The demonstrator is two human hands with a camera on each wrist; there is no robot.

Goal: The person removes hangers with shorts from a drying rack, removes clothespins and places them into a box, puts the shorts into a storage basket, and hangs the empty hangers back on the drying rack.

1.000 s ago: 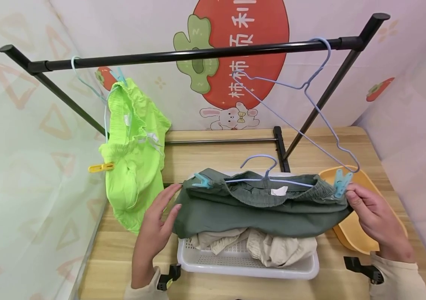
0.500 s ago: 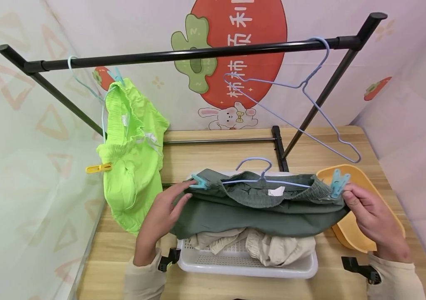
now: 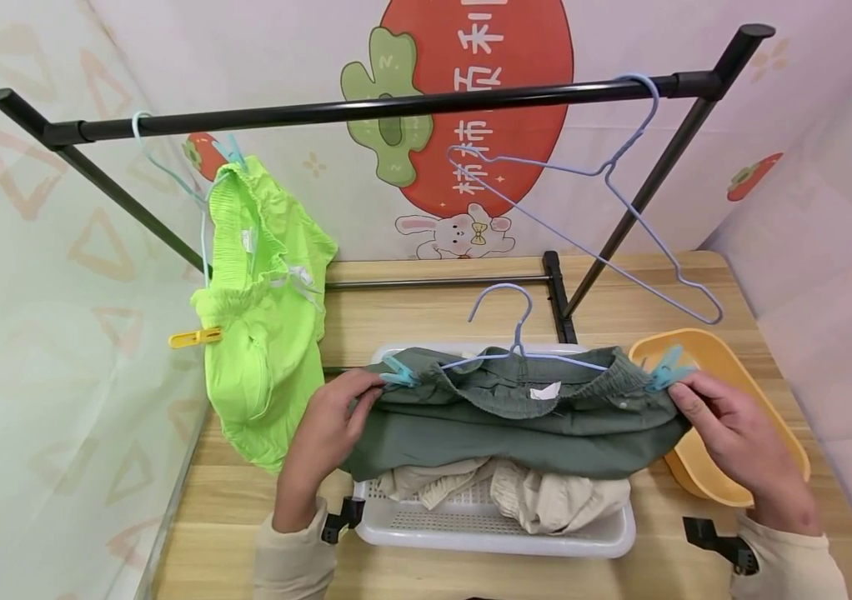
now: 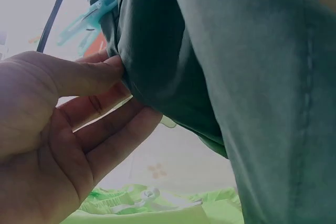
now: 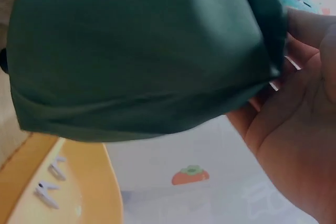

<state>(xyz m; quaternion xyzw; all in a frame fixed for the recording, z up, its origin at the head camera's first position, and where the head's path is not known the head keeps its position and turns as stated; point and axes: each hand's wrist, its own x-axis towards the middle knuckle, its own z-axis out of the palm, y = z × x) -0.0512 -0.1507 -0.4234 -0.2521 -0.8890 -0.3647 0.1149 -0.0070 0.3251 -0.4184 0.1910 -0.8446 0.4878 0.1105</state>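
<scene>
Dark green pants with an elastic waistband hang on a periwinkle wire hanger, held over the white basket. One light blue clothespin clips the waistband at the left, and another light blue clothespin at the right. My left hand pinches the cloth just beside the left clothespin; in the left wrist view, thumb and fingers meet on the fabric edge. With my right hand I pinch the right end close by its clothespin. Behind the fabric, some right fingers are hidden in the right wrist view.
A black rack bar crosses above, carrying a bare periwinkle hanger at the right. Lime green shorts hang at the left with a yellow clothespin. Beige garments lie in the basket. An orange bin holds pale clothespins.
My left hand has moved right and up onto the waistband beside its clothespin. My right hand has shifted slightly left. The hanger's hook has risen, and the bare hanger has swung a little.
</scene>
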